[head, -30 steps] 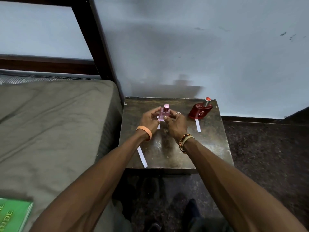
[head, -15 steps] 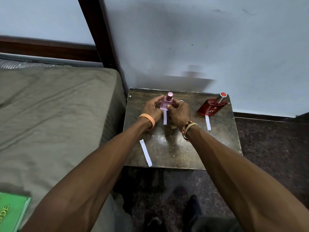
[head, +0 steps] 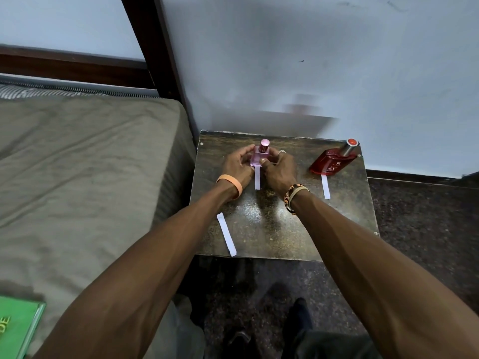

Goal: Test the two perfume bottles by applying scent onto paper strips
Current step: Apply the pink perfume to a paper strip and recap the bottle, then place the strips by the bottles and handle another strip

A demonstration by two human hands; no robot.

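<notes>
A small pink perfume bottle with a pink cap stands upright near the back of the dark table. My left hand and my right hand hold it from both sides. A white paper strip lies on the table just in front of the bottle, between my wrists. At the back right stands a red perfume bottle with a silver neck and red cap, and a second strip lies in front of it. A third strip lies near the front left edge.
A bed with a grey-brown cover runs along the left of the table, and a green book lies on it at the lower left. A dark wooden bedpost and the pale wall stand behind. The floor is dark.
The pink bottle, held a little above the table a second ago, now stands at the far end of the middle strip with both hands still on it. The view has shifted.
</notes>
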